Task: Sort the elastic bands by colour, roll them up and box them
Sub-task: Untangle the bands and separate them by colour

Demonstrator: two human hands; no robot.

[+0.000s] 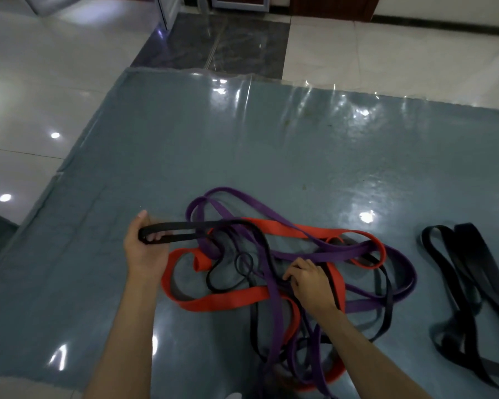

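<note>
Left hand point(144, 249) grips the looped end of a flat black elastic band point(185, 230), fingers curled through the loop, thumb on top. Right hand point(308, 280) rests low in the tangled heap of flat rubber bands point(271, 269), fingers curled down among the strands; it seems to pinch a dark strand there, though which one I cannot tell.

Held black band runs from the left hand rightward, its long axis roughly level across the view, then dips into the heap near the centre and bends down toward the right hand. Wide red-orange bands point(222, 300) and purple bands point(329, 254) cross over and under it along that run. Heap sits on a grey-blue glossy mat point(185, 139) spread on a pale tiled floor point(26, 67), directly in front of the person, between the forearms.

Separate pile of black bands point(470, 277) lies well apart to the right, beyond the right hand. Sorting looks under way, black first. No box in view.

Judgement: the free end is on the left, the destination on the right, so the band must come out leftward before it crosses over. Right hand is nearer the snag, and nearer the pile.
</note>
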